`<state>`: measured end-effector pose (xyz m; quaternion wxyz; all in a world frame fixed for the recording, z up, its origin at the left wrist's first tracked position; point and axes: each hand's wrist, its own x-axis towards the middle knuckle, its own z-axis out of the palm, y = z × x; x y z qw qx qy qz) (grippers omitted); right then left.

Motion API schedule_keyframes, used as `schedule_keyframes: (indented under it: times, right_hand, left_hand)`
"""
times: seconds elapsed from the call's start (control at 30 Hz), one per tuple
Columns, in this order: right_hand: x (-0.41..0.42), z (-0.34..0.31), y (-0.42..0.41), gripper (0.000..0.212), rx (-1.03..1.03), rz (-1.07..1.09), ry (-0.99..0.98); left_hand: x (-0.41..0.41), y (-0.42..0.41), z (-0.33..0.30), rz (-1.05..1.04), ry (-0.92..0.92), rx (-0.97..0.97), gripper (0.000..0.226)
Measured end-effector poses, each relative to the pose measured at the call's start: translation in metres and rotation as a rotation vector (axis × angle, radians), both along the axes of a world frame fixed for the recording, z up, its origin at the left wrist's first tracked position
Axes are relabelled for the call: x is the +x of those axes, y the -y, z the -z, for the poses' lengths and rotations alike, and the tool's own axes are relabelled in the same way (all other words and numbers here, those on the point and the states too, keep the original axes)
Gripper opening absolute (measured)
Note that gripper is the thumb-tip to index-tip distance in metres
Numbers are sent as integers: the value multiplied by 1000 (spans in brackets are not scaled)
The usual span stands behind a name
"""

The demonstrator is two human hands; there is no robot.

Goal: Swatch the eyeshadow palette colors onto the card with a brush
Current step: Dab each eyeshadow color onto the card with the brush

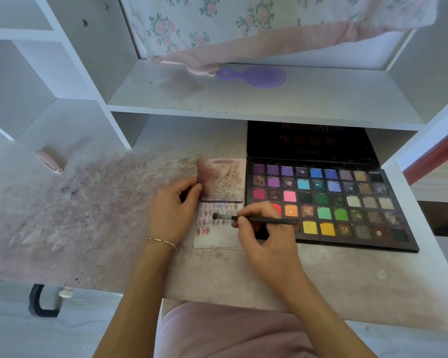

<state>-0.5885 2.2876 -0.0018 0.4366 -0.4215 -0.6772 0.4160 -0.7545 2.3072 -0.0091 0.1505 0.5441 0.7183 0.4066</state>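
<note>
White counter, stained pink-purple with dark powder specks across its left and middle. Left end: shelf cubbies rise from the back; a small pink object lies near the cubby base, well apart from the work area. Wide stretch of stained surface between it and the hands. Front edge of the counter runs just below the forearms.

Left hand, thin bracelet on the wrist, rests at the left edge of the card; thumb and fingertips curled onto the card's left border, pinning it. Card lies flat, upper half smeared dark, lower half carrying rows of small swatches; its right edge touches or sits just beside the eyeshadow palette.

Right hand pinches the brush, grip clamped on the handle; brush head points left and sits over the swatch rows. Contact with the card: cannot tell. Hand overlaps the palette's lower-left corner.

Palette is open, black lid folded back under the upper shelf, pans in a grid. Palette's right end sits near the counter's right edge. A purple hairbrush lies on the shelf, below a floral cloth.
</note>
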Motion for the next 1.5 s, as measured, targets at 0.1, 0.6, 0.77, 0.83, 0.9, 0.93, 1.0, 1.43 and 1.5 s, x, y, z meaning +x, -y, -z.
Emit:
schedule_keyframes:
  times: [0.1, 0.6, 0.77, 0.83, 0.9, 0.93, 1.0, 1.43, 1.5]
  right_hand:
    - [2, 1, 0, 22, 2, 34, -78]
    - [74, 1, 5, 23, 104, 300, -40]
    - [98, 1, 2, 17, 119, 429, 72]
    - [99, 2, 1, 18, 122, 421, 83]
    - [98, 3, 1, 20, 135, 393, 102]
    - [98, 4, 1, 22, 142, 377, 114]
    - [97, 4, 0, 27, 150, 347, 133]
    - [97, 5, 0, 31, 110, 318, 175]
    - [97, 4, -1, 32, 111, 325, 177]
  left_hand:
    - [0, -1, 1, 5, 5, -9, 19]
    - [1, 1, 2, -3, 21, -24, 18]
    - [0, 0, 3, 0, 16, -26, 21]
    - [-1, 0, 4, -3, 19, -19, 20]
    - [-1, 1, 5, -2, 22, -16, 20]
    - [-1, 1, 5, -2, 26, -14, 21]
    - [-1, 0, 4, -4, 33, -14, 21]
    - [2, 1, 1, 5, 28, -16, 22]
    - [2, 1, 1, 2, 25, -14, 22]
